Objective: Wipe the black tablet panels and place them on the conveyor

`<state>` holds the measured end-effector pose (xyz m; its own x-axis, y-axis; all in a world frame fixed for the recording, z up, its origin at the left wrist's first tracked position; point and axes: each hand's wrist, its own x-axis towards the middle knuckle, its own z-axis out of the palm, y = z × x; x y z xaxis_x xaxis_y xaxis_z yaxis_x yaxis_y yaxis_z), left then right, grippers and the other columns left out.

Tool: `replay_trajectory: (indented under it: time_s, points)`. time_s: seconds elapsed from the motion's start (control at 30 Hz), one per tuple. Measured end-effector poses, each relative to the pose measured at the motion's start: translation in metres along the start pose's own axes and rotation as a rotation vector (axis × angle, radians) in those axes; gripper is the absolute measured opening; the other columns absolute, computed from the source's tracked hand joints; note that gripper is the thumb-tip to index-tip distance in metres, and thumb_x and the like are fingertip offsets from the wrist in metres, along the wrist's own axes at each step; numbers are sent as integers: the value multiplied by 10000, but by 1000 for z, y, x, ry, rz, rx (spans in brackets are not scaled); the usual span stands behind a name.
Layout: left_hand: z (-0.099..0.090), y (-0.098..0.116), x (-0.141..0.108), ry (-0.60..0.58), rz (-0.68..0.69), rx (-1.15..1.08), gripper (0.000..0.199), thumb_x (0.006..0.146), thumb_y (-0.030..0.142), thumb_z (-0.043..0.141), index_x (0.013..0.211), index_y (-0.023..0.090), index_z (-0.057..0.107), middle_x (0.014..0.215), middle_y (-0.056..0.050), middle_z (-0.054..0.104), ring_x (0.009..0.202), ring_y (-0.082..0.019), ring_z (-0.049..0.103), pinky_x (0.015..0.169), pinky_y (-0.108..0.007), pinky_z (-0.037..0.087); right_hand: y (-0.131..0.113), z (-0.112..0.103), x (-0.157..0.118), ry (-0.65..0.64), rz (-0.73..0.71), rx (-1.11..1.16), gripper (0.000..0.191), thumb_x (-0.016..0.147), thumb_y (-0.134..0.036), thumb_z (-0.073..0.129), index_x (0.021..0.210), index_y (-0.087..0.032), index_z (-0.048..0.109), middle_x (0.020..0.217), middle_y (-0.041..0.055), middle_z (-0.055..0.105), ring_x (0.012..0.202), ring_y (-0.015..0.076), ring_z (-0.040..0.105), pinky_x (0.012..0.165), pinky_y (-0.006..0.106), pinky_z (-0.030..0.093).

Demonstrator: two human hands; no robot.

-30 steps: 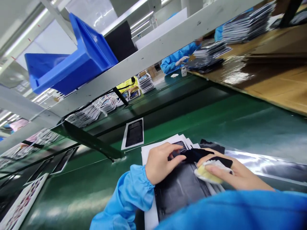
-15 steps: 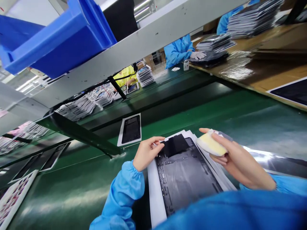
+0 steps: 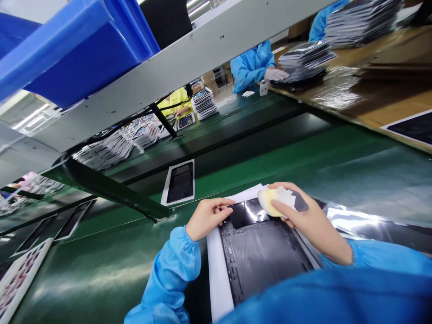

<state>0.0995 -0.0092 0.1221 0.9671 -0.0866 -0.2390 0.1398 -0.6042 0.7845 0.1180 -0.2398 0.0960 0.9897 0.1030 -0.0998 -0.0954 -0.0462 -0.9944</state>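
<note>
In front of me lies a black tablet housing point(image 3: 266, 252) on white sheets point(image 3: 218, 270). A glossy black film point(image 3: 248, 213) covers part of its far end. My left hand point(image 3: 209, 217) is closed in a pinch at the film's left corner; the exact contact is partly hidden by the fingers. Over the film's right end, my right hand point(image 3: 300, 213) grips a pale yellow and white sponge pad point(image 3: 272, 200), with a grey flap showing beside the thumb. The pad hides the housing's far right corner. Blue sleeves cover both my arms.
A grey shelf beam point(image 3: 189, 49) with a blue bin point(image 3: 87, 54) crosses above. A green brace point(image 3: 114, 189) slants down at left. Another tablet panel point(image 3: 181, 181) lies on the green bench point(image 3: 101, 265). Co-workers sit beyond, near stacked panels point(image 3: 204, 103).
My right hand has moved left with the sponge pad, from beside the housing to over the film. The film now lies lower and reflects light. My left hand stays nearly in place.
</note>
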Motion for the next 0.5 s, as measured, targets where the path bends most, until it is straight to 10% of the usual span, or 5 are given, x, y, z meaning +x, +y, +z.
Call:
replay_trajectory:
  time_s: [0.2, 0.5]
  points:
    - [1, 5, 0, 10, 0, 27, 313, 786, 281, 581, 1032, 173, 743, 636, 26, 594, 517, -75, 422, 531, -180, 363, -3, -1, -2, -38, -97, -272, 377, 744, -563, 543, 977, -276, 621, 1069, 14, 687, 979, 260, 620, 842, 374, 500]
    - [2, 7, 2, -8, -13, 6, 309, 777, 243, 588, 1027, 157, 749, 574, 45, 533, 518, -69, 365, 524, -175, 334, 7, 0, -2, -99, -104, -375, 428, 783, -562, 497, 1069, -274, 633, 1034, 28, 722, 862, 256, 670, 600, 306, 480]
